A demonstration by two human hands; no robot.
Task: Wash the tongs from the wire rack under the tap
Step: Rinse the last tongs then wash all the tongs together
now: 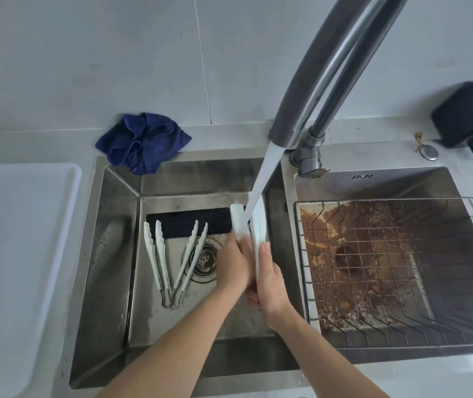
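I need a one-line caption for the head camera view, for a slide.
Both hands, left hand and right hand, hold white tongs under the running tap; two more pairs lie in the left sink basin.

— Where are the tongs?
— One white pair (248,225) is upright under the tap (310,90), arms spread, water (261,182) running down one arm. Two more pairs (157,254) (189,259) lie flat in the left sink basin (108,254).
— And the wire rack (401,271)?
— It sits in the right basin.
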